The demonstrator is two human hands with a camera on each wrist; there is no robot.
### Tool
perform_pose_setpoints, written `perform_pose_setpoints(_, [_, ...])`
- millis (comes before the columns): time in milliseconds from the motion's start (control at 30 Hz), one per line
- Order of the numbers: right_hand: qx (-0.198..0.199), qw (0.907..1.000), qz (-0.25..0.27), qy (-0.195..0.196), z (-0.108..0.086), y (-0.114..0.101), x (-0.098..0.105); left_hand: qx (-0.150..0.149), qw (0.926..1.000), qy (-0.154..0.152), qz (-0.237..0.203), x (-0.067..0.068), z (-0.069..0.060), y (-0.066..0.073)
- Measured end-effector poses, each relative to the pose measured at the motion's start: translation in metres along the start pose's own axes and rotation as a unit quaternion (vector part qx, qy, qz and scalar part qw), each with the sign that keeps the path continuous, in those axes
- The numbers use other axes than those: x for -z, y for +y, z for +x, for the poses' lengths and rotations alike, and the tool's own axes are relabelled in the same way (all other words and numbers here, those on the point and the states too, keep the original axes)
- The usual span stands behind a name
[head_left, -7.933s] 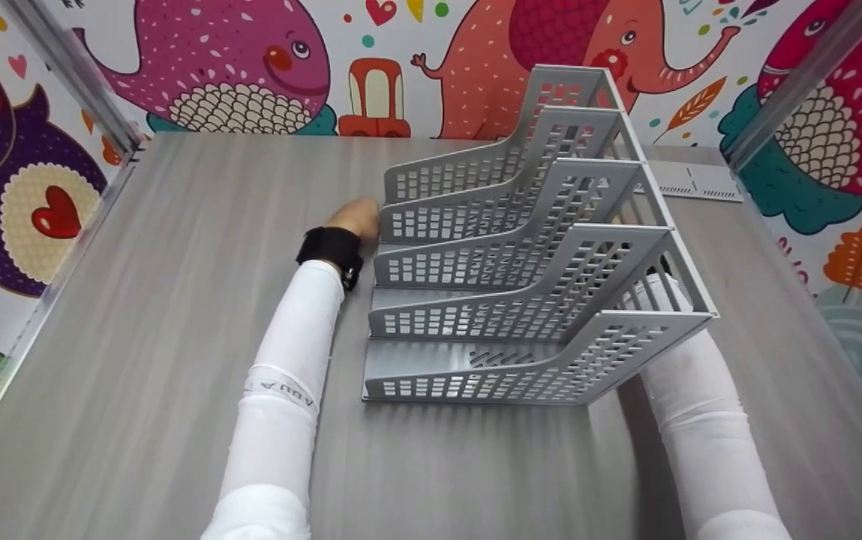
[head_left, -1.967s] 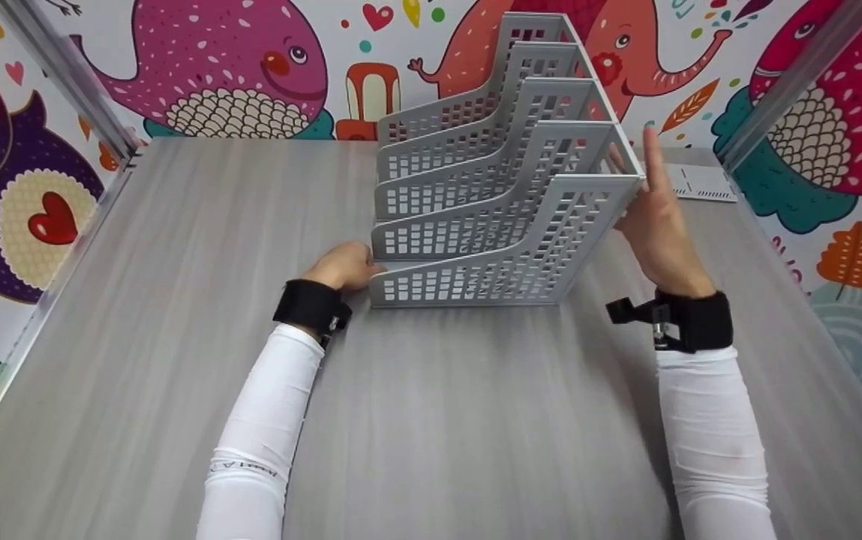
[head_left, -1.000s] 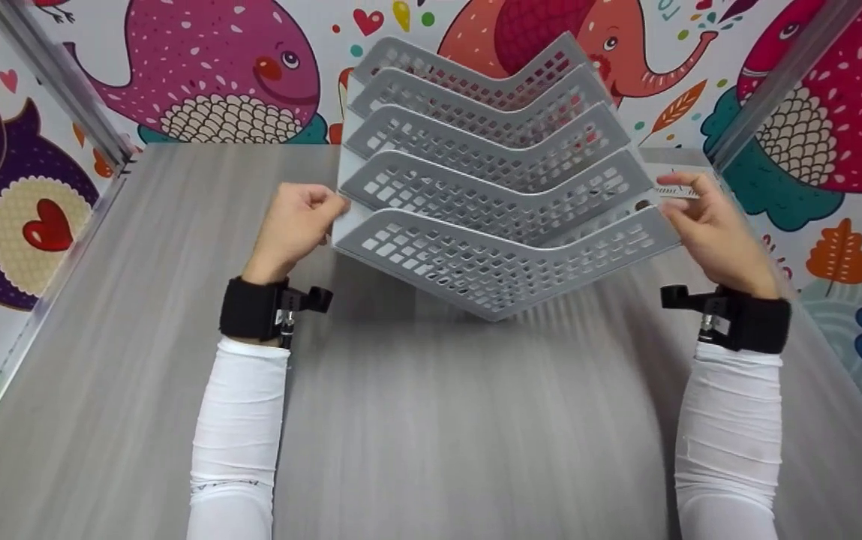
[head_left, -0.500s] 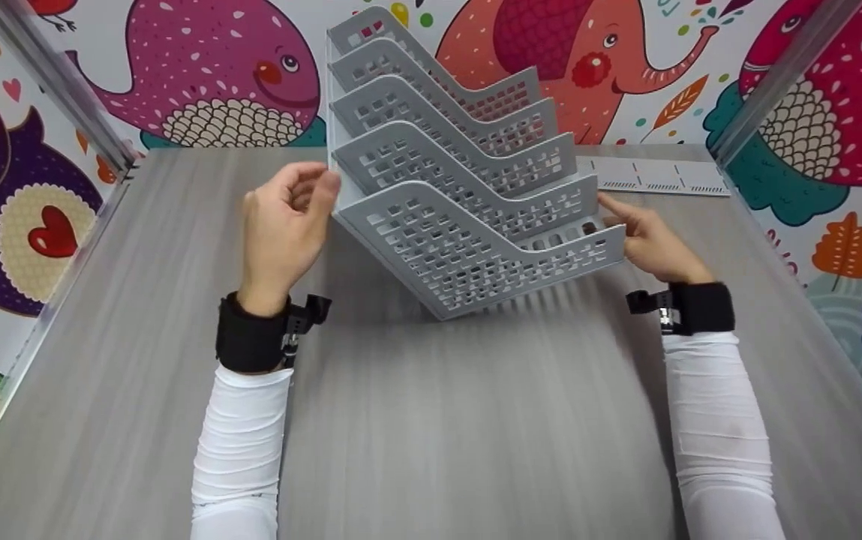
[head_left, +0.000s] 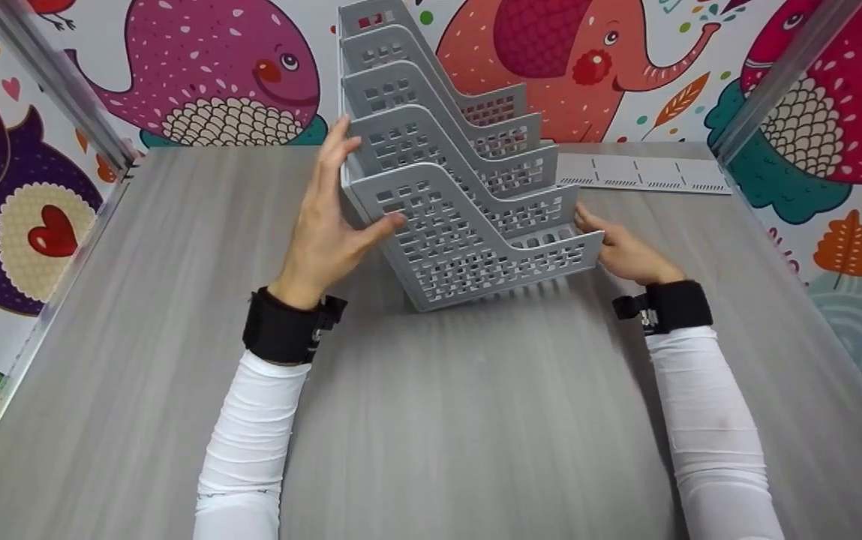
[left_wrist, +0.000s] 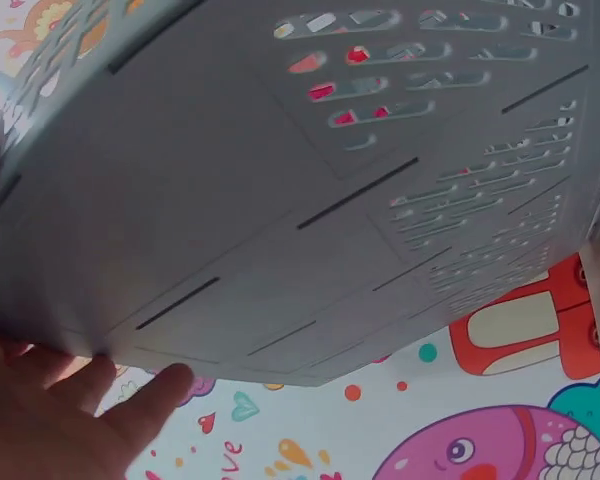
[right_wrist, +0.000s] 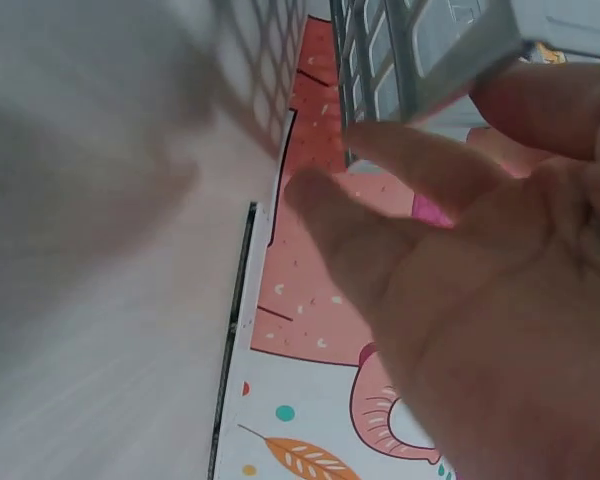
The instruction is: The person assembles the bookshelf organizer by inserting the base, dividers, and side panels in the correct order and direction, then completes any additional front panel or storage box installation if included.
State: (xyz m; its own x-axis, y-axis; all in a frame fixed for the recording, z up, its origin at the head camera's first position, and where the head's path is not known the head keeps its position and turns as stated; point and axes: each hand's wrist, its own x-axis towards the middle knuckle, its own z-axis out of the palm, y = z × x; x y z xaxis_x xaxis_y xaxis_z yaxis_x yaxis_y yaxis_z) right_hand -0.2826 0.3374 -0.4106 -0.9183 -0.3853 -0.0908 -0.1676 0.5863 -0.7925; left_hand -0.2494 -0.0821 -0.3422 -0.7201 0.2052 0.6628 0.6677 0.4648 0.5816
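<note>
A grey plastic file rack (head_left: 468,225) with several slanted, perforated dividers stands tilted on the table, its tall end at the left. My left hand (head_left: 325,225) lies spread against that tall end, fingers along the back wall and thumb reaching over the nearest divider. In the left wrist view, the rack's flat slotted wall (left_wrist: 230,200) fills most of the picture above the spread left hand (left_wrist: 70,420). My right hand (head_left: 633,251) grips the low front end at the right. The right wrist view has the right hand (right_wrist: 500,260) at the rack's corner (right_wrist: 470,80).
The grey wood-grain table (head_left: 476,435) runs back to a wall printed with cartoon animals (head_left: 228,75). A flat white strip with marks (head_left: 648,174) lies at the back right. Metal posts (head_left: 783,82) stand at the corners. Both wrists wear black straps (head_left: 280,330).
The rack has gone from upright, tall end right, to tilted, tall end left. Over the last half second the left hand has spread against it, and the right hand has shifted slightly left.
</note>
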Motion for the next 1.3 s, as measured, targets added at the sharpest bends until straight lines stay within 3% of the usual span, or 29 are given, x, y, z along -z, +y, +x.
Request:
perform_pose_setpoints(200, [-0.01, 0.9983, -0.052, -0.027, 0.002, 0.0, -0.003, -0.027, 0.9996, 0.009, 0.0, -0.002, -0.001, -0.001])
perform_pose_setpoints(467, [-0.014, 0.9847, -0.152, -0.084, 0.015, -0.002, -0.023, -0.06, 0.9975, -0.002, -0.039, -0.006, 0.0, -0.005])
perform_pose_setpoints(667, [-0.014, 0.9902, -0.13, -0.05, 0.019, 0.0, -0.022, -0.089, 0.9947, 0.022, -0.047, -0.01, 0.004, -0.011])
perform_pose_setpoints(833, [-0.047, 0.993, -0.107, 0.021, 0.039, 0.003, -0.013, -0.097, 0.9929, 0.019, -0.066, -0.009, 0.006, -0.012])
perform_pose_setpoints(967, [-0.084, 0.9818, -0.164, 0.046, 0.07, 0.004, -0.004, -0.099, 0.9923, 0.019, -0.072, -0.008, 0.005, -0.013])
perform_pose_setpoints(1100, [-0.102, 0.965, -0.24, 0.032, 0.097, 0.008, 0.001, -0.105, 0.9914, 0.023, -0.075, -0.009, 0.003, -0.016])
perform_pose_setpoints(1300, [-0.127, 0.9463, -0.297, 0.015, 0.108, 0.021, 0.002, -0.11, 0.9914, 0.024, -0.067, -0.014, 0.002, -0.016])
